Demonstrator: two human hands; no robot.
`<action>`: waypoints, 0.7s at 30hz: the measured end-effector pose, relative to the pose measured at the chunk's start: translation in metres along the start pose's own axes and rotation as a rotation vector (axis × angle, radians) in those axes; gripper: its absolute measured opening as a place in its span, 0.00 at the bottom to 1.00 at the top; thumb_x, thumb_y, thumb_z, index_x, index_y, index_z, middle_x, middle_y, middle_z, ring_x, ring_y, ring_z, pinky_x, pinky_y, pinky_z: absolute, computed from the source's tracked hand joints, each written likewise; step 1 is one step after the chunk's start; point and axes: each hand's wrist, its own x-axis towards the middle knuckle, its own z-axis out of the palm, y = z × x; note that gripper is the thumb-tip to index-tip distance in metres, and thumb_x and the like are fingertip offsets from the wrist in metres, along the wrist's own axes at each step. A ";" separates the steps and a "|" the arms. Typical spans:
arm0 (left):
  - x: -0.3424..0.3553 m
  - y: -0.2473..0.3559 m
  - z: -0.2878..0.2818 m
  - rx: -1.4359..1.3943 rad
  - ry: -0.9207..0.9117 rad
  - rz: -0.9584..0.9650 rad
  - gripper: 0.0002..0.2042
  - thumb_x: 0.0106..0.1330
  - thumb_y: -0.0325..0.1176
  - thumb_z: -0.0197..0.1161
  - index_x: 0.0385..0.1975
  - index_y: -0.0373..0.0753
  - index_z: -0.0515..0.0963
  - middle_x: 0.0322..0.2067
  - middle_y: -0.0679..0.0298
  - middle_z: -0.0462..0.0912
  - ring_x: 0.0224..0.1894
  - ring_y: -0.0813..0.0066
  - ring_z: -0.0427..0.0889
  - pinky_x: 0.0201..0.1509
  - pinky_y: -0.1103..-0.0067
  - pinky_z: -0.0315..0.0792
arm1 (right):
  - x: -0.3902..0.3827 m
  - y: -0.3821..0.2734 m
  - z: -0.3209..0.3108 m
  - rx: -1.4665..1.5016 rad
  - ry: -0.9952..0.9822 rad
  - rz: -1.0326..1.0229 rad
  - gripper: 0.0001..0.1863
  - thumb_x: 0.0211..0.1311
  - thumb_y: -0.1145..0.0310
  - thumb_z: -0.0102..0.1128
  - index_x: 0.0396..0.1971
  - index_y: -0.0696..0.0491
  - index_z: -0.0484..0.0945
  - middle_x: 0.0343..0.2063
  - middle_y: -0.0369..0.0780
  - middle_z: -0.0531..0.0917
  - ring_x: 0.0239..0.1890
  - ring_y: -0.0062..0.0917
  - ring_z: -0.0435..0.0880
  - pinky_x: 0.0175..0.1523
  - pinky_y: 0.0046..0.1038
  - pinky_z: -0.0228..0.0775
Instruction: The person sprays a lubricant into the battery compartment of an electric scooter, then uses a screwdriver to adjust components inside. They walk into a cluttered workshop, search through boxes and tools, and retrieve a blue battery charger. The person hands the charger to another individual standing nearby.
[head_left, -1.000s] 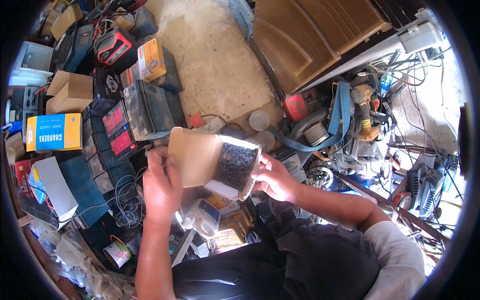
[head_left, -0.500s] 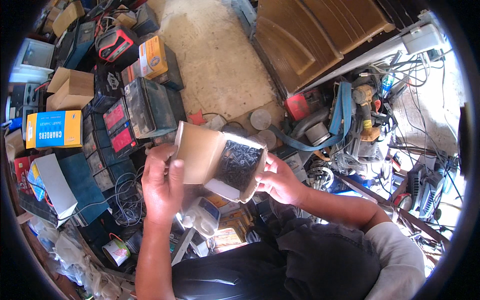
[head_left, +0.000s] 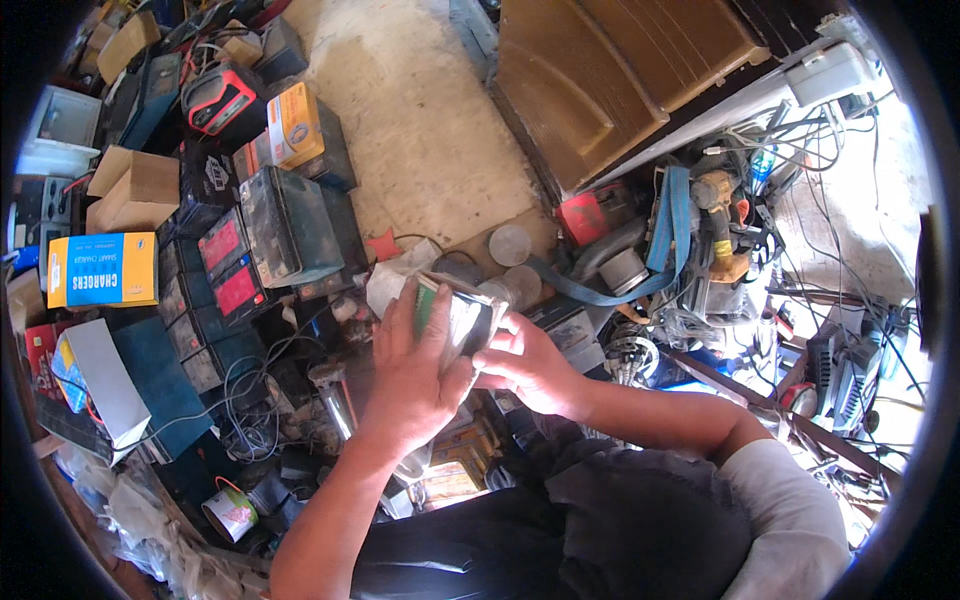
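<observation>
Between my two hands is a small cardboard box [head_left: 464, 326], with a pale side and a green face partly showing. My left hand [head_left: 415, 365] lies over its left side and lid, fingers extended upward along it and thumb against the near edge. My right hand [head_left: 530, 368] grips the box from the right with bent fingers. The dark screws inside are now almost wholly hidden by the lid and my left hand; a dark patch shows near the right edge.
Car batteries [head_left: 290, 230] stand in rows at left, near a yellow-and-blue charger box [head_left: 103, 270]. A brown door panel [head_left: 610, 90] leans at upper right. A blue strap [head_left: 672, 225], a cordless drill [head_left: 718, 215] and tangled cables [head_left: 800, 150] crowd the right.
The box's open lid has been folded over toward the screws. My left hand has moved right and now covers the lid. My right hand has shifted slightly left with the box.
</observation>
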 end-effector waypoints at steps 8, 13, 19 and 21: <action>0.010 0.006 0.000 0.103 0.062 0.154 0.31 0.60 0.43 0.60 0.63 0.40 0.65 0.64 0.37 0.56 0.57 0.37 0.65 0.62 0.55 0.61 | 0.005 -0.002 -0.003 0.043 0.045 0.017 0.28 0.60 0.70 0.65 0.57 0.53 0.62 0.49 0.41 0.75 0.51 0.29 0.78 0.53 0.36 0.77; 0.012 0.016 -0.002 0.182 -0.018 0.152 0.29 0.57 0.41 0.63 0.60 0.45 0.69 0.65 0.38 0.54 0.57 0.37 0.65 0.62 0.55 0.63 | 0.006 0.004 -0.009 -0.006 0.023 0.000 0.33 0.60 0.60 0.67 0.59 0.52 0.60 0.50 0.40 0.75 0.53 0.28 0.77 0.54 0.36 0.75; 0.015 0.019 0.000 -0.003 -0.099 0.137 0.32 0.58 0.45 0.66 0.60 0.34 0.69 0.68 0.39 0.50 0.64 0.35 0.57 0.68 0.55 0.54 | 0.018 0.000 -0.035 0.070 0.226 0.033 0.21 0.59 0.63 0.61 0.50 0.52 0.69 0.44 0.39 0.78 0.47 0.29 0.80 0.49 0.38 0.77; 0.016 0.019 -0.004 -0.040 -0.063 0.024 0.32 0.58 0.43 0.67 0.60 0.33 0.68 0.68 0.40 0.51 0.68 0.41 0.55 0.70 0.59 0.52 | 0.030 -0.006 -0.068 0.187 0.355 -0.074 0.19 0.60 0.62 0.60 0.48 0.52 0.69 0.43 0.41 0.78 0.46 0.33 0.82 0.48 0.41 0.78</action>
